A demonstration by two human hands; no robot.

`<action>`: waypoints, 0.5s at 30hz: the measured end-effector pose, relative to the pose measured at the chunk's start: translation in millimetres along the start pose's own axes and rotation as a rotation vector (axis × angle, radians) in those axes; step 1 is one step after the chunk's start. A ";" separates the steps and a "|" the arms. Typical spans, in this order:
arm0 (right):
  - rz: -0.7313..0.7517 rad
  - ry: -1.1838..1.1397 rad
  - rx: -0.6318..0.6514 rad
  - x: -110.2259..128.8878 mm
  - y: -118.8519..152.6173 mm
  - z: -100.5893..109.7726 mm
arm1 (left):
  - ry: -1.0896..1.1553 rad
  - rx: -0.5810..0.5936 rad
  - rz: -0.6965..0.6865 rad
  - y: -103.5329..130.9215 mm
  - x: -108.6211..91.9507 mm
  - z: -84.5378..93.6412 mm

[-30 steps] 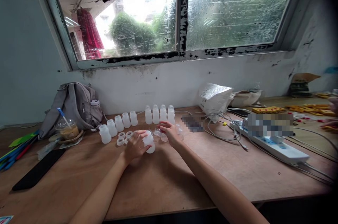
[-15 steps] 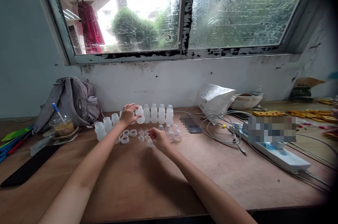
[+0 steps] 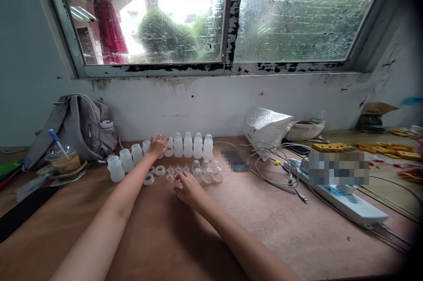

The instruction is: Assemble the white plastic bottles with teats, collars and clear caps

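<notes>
A row of frosted white baby bottles (image 3: 116, 169) stands along the back of the table, and the several at the right end wear clear domed caps (image 3: 208, 140). My left hand (image 3: 159, 145) reaches over the row, thumb and fingers round the side of an uncapped bottle (image 3: 169, 147). Lower and nearer, my right hand (image 3: 189, 187) is bent with its fingertips close to the table; a small translucent piece shows partly under them. White collar rings (image 3: 149, 179), clear teats (image 3: 169, 176) and loose clear caps (image 3: 208, 176) lie between the hands and around them.
At the left are a grey backpack (image 3: 79, 131), an iced drink cup (image 3: 62, 157) and a black flat item (image 3: 26, 210). To the right lie a silver bag (image 3: 266, 129), tangled cables (image 3: 274, 170), a power strip (image 3: 357, 208) and yellow pieces (image 3: 383, 148).
My right hand has moved down and closer to me, away from the caps. The bottle at my left hand now sits slightly lower. The whole view has shifted a little.
</notes>
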State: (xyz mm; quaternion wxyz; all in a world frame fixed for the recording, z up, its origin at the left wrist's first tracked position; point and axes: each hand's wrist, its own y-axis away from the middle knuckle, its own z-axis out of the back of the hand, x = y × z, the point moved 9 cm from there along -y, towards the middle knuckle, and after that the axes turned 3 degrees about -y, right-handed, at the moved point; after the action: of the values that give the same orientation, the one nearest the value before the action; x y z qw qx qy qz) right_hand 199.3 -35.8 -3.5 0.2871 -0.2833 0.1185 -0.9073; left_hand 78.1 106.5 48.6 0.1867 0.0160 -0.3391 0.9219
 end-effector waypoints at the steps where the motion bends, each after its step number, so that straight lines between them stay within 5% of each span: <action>1: -0.022 0.006 0.011 -1.9 0.3 -0.3 | -0.004 0.002 0.006 0.6 0.5 -2.4; 9: -0.104 0.051 0.078 -8.3 1.5 -0.2 | -0.015 -0.006 0.059 8.0 6.4 -12.8; 15: -0.222 0.120 0.133 -17.8 2.1 2.3 | 0.001 -0.050 0.045 11.8 1.8 -0.8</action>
State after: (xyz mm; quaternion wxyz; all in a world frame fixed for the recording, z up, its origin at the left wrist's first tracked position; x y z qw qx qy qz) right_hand 213.7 -27.1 -10.4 0.1954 -0.2201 0.0431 -0.9547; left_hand 72.3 99.4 41.0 0.1664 0.0030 -0.3623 0.9171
